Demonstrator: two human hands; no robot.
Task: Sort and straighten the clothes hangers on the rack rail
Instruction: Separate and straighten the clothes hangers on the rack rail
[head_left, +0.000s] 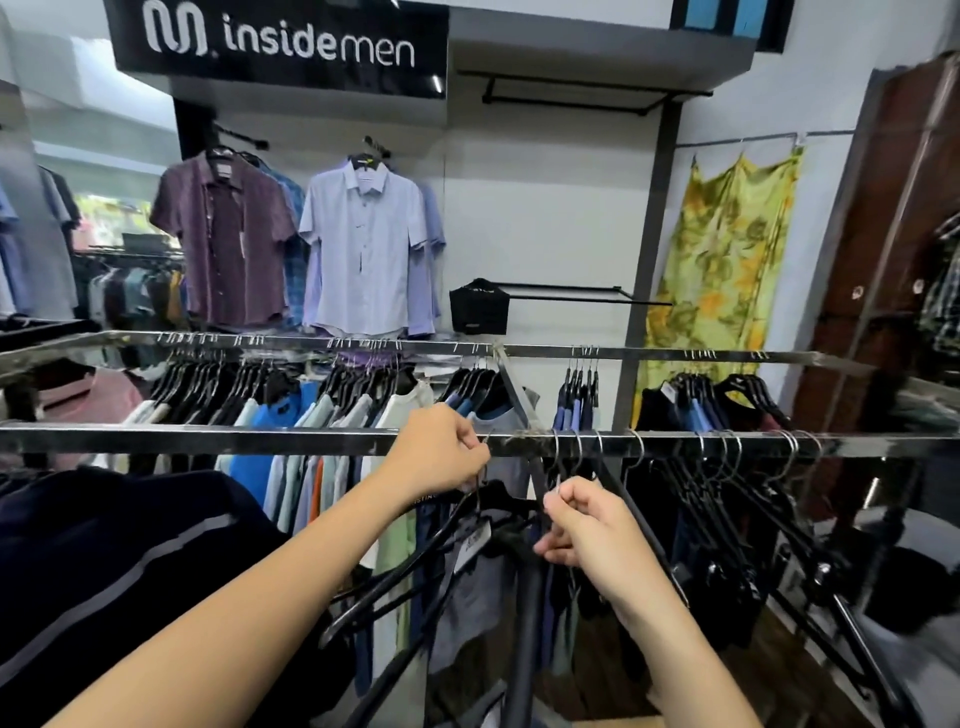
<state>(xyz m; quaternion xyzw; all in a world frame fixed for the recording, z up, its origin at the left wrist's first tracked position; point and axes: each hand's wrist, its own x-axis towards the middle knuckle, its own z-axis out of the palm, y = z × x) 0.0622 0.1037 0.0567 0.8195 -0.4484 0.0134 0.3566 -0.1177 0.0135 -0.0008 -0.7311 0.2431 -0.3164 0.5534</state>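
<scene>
Chrome-bright, the near metal rack rail (260, 440) runs from the left edge to the right edge. At its middle the left hand (441, 451) has its fingers pinched shut on the wire hook of a black plastic clothes hanger (395, 577) hanging tilted below. Just beside it, the right hand (587, 530) pinches another hanger's hook under the rail. More empty black hangers (727, 499) crowd the rail's right half.

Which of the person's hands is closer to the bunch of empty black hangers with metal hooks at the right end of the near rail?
Right. The right hand is just left of and below the empty black hangers; the left hand is further left, at the shiny metal rail.
</scene>
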